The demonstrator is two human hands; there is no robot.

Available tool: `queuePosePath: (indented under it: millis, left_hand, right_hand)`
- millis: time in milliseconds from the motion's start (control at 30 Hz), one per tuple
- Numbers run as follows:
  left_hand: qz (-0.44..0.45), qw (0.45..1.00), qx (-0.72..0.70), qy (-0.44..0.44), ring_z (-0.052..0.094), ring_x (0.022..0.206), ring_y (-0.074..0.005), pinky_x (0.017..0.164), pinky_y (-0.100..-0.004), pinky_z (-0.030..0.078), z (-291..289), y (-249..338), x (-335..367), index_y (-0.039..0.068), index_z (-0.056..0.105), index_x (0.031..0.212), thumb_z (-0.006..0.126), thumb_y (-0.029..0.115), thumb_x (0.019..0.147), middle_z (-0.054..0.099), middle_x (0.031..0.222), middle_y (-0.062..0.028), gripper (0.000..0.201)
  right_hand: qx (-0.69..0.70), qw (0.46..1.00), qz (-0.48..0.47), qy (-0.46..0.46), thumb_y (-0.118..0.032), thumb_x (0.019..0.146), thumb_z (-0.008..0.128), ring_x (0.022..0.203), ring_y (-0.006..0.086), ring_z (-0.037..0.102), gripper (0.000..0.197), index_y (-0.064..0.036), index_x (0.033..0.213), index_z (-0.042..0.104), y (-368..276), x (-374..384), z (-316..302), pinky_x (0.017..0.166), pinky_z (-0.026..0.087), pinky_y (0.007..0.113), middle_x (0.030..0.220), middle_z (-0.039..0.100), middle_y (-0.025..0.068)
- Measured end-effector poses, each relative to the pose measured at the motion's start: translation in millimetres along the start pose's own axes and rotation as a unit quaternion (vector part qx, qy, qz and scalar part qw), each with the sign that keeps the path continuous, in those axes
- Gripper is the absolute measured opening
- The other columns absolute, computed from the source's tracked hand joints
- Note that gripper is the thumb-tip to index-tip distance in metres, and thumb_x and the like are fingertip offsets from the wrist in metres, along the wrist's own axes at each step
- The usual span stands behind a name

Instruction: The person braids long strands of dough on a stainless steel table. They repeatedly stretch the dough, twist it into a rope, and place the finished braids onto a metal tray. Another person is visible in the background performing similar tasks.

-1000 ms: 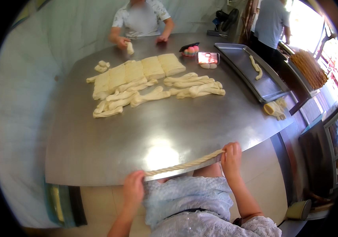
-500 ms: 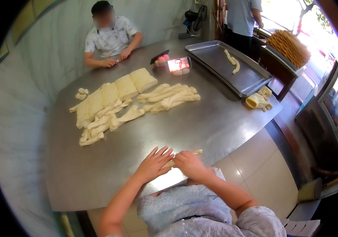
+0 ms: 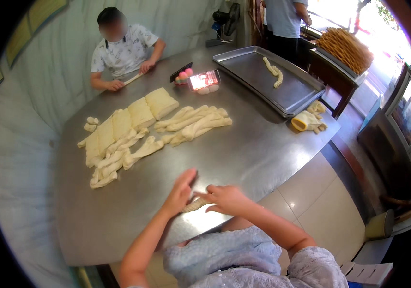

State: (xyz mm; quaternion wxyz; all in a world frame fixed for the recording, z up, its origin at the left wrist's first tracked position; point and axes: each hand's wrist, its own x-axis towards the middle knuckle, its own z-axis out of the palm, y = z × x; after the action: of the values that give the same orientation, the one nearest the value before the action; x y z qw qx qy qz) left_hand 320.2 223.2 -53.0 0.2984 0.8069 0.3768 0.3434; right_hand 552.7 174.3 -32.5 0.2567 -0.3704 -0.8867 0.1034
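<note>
A short twisted dough piece (image 3: 195, 206) lies on the metal table near its front edge, between and partly under my hands. My left hand (image 3: 180, 193) is raised on edge at its left end, fingers stretched out and a little blurred. Over the right part of the twist is my right hand (image 3: 225, 198), its fingers apart and the thumb reaching below. Neither hand grips the dough; whether the fingertips touch it, I cannot tell. Farther off lie long folded dough strips (image 3: 198, 124) and several flat dough slabs (image 3: 129, 120) side by side.
The metal table (image 3: 258, 153) has a bent edge at right. A large tray (image 3: 287, 91) holds one dough twist (image 3: 274, 73). Cloth gloves (image 3: 306, 121) lie beside it. A propped phone (image 3: 204, 81) stands mid-table. Across sits a person (image 3: 125, 53) with a dough strip in hand.
My hands have lifted off the twist and spread; the left one turned on edge, and more of the dough shows. Across the table, the person's hands moved apart along a strip. The view shifted slightly.
</note>
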Motion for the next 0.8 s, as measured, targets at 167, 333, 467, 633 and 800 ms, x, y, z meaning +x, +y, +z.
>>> queuePosePath:
  millis: [167,333,467,633,800]
  left_hand:
    - [-0.086,0.975,0.072,0.194,0.051,0.121,-0.0364,0.106,-0.0453,0.039,-0.7,-43.1,52.8,0.003,0.06,0.125,0.065,0.023,0.096,0.058,0.126,-0.0177,0.036]
    - [-0.028,0.935,0.234,0.267,0.051,0.119,-0.0377,0.103,-0.0454,0.04,11.1,-45.4,110.0,0.003,0.06,0.119,0.073,0.025,0.088,0.057,0.123,-0.0175,0.04]
    - [-0.036,0.897,0.309,0.313,0.051,0.117,-0.0362,0.101,-0.0461,0.04,25.0,-58.5,133.5,0.004,0.058,0.114,0.078,0.027,0.083,0.057,0.121,-0.0164,0.043]
    - [-0.054,0.913,0.298,0.273,0.054,0.11,-0.0357,0.097,-0.0453,0.042,32.3,-41.1,165.0,0.004,0.056,0.106,0.076,0.021,0.082,0.057,0.116,-0.0153,0.036]
    - [0.007,0.961,-0.01,0.277,0.057,0.109,-0.0248,0.092,-0.0361,0.049,3.4,4.3,217.3,0.005,0.055,0.104,0.068,0.005,0.086,0.056,0.119,-0.0111,0.022]
  right_hand:
    - [-0.012,0.969,0.086,0.233,-0.018,0.089,0.069,0.096,0.0317,0.065,0.033,-0.0127,0.121,0.061,73.3,42.0,-48.6,0.072,0.054,0.043,0.107,0.061,0.0117]
    - [-0.155,0.798,0.317,0.488,-0.012,0.092,0.065,0.138,0.0483,0.039,0.075,0.0054,0.153,0.026,158.1,25.1,-120.1,0.113,0.039,0.046,0.156,0.028,0.0292]
    - [-0.253,0.88,0.31,0.257,-0.011,0.088,0.066,0.136,0.0436,0.044,0.063,0.0039,0.144,0.043,151.7,-37.4,-40.0,0.111,0.041,0.046,0.146,0.043,0.0268]
    - [-0.146,0.925,0.26,0.235,-0.008,0.084,0.065,0.124,0.0379,0.054,0.04,0.0028,0.122,0.061,107.6,-43.4,-45.7,0.106,0.045,0.046,0.13,0.058,0.0191]
    - [-0.1,0.933,0.246,0.242,-0.006,0.083,0.065,0.12,0.0365,0.056,0.037,0.0019,0.119,0.063,111.0,-43.1,-49.8,0.102,0.047,0.045,0.125,0.061,0.0174]
